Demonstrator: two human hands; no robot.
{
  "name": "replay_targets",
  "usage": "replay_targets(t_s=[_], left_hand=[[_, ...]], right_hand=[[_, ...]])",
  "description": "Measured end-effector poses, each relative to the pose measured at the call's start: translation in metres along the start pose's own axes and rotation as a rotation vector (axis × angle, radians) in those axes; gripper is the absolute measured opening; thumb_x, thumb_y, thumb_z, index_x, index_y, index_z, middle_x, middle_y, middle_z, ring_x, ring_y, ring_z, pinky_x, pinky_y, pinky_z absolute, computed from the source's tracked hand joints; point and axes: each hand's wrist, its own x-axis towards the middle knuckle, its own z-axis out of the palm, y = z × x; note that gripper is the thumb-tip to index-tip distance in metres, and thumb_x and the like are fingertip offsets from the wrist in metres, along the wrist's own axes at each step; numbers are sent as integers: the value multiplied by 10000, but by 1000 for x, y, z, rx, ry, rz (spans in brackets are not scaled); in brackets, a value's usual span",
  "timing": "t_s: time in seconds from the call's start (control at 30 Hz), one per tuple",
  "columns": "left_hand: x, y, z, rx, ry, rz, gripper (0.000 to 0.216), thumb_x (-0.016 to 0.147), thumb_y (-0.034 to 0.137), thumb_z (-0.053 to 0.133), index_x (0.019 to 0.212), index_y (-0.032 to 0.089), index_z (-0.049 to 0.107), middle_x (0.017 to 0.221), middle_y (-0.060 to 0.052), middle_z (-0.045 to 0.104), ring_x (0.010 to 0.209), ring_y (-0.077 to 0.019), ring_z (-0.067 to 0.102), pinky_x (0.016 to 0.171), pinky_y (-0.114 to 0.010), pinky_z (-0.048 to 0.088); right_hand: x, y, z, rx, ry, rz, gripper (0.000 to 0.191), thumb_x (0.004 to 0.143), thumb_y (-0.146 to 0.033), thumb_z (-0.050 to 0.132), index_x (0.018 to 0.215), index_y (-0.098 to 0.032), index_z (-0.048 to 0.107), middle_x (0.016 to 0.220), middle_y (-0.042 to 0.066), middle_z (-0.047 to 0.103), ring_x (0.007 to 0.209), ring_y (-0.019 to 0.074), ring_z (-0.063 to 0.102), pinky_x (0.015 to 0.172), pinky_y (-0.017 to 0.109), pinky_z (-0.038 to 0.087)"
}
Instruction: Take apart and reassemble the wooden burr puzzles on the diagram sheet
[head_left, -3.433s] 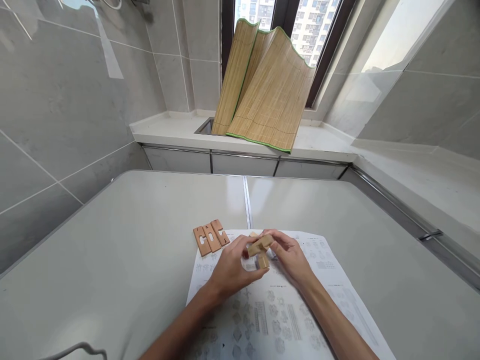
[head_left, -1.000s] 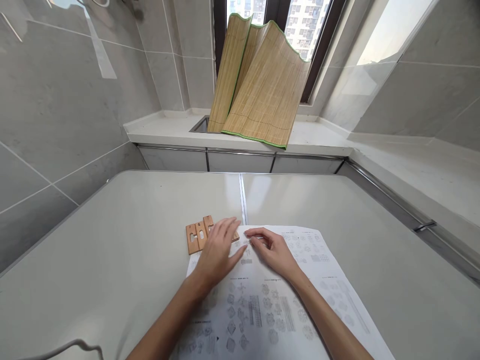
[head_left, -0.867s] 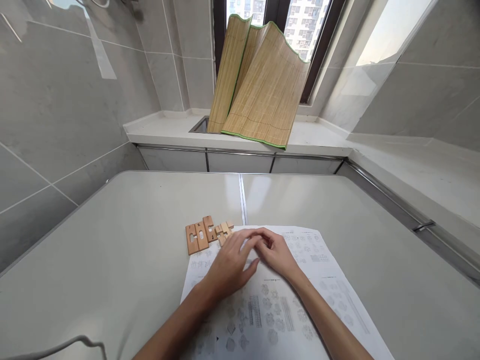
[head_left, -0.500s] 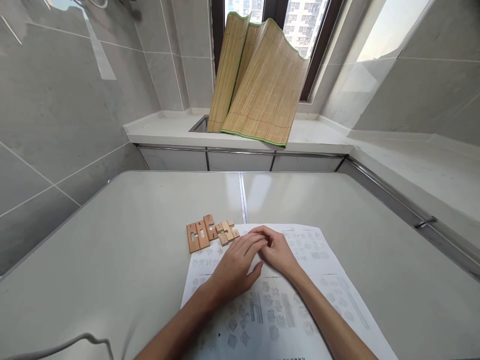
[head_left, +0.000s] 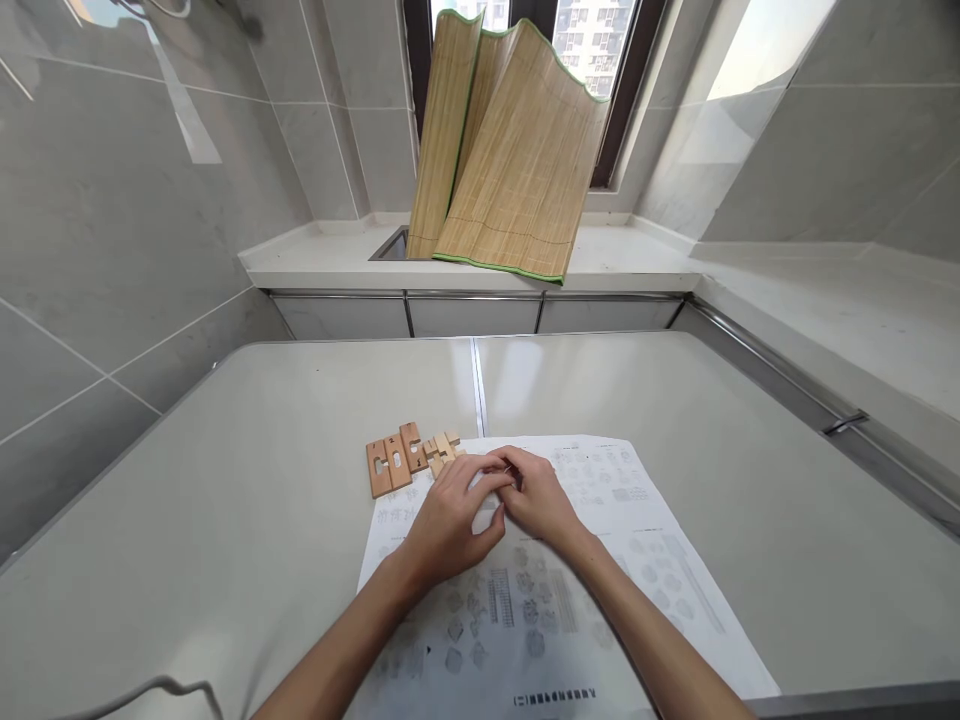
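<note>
My left hand point(head_left: 454, 518) rests over the printed paper sheet point(head_left: 600, 520), thumb apart and fingers reaching out to meet my right hand. My right hand point(head_left: 538, 496) is curled, its fingertips tucked against the left fingers; whatever may lie between them is hidden. Just beyond the left fingers are light wooden puzzle pieces point(head_left: 442, 447), partly covered by that hand. Beside them on the left lie several reddish-brown notched wooden pieces point(head_left: 390, 462) with slots and handwritten numbers, set edge to edge.
The pale table point(head_left: 225, 480) has a metal seam point(head_left: 478, 385) down its middle. A bamboo mat point(head_left: 517, 160) stands folded on the white counter point(head_left: 322, 265) by the window. A grey cable point(head_left: 165, 684) lies at the lower left.
The view has shifted slightly. My left hand now covers more of the light wooden pieces, its thumb still apart. Both hands stay together over the sheet.
</note>
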Motion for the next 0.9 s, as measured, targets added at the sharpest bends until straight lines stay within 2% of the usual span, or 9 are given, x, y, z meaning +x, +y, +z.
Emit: replay_targets(t_s=[0.1,0.17,0.23,0.37,0.63,0.9], left_hand=[[0,-2,-2,12,39,-38,264,902,93,501,1072,235,643,1030,-76,699,967,-232,663,842,-387,557],[0,-4,-2,13,32,-57,230,903,77,462,927,227,635,851,-43,673,792,-193,640,707,-318,530],[0,-6,0,29,0,-48,239,894,63,449,827,224,613,761,-20,643,687,-166,600,625,-280,485],[0,-9,3,95,-58,-21,242,892,64,450,762,221,581,723,-7,632,634,-153,575,581,-264,436],[1,-11,5,211,-51,-161,208,888,85,452,767,215,559,714,-1,654,597,-150,586,556,-264,386],[-2,-17,7,190,-54,-239,196,901,107,463,770,218,557,718,0,652,599,-155,583,561,-265,376]], right_hand=[[0,0,0,-2,19,-7,209,889,-169,520,938,-245,708,899,17,764,725,187,638,711,308,496],[1,1,1,1,26,-5,210,922,-184,506,962,-243,703,903,19,767,694,180,638,696,307,503],[2,3,2,1,29,0,209,923,-177,507,966,-243,700,880,14,767,670,178,637,684,307,507],[5,6,5,-8,27,5,205,913,-168,519,951,-252,702,859,11,762,644,182,626,670,311,500],[6,7,6,-3,17,2,213,911,-150,513,942,-255,696,867,7,756,652,182,609,669,306,487],[6,4,6,-14,10,1,223,901,-138,513,944,-251,701,853,11,755,649,182,607,661,305,478]])
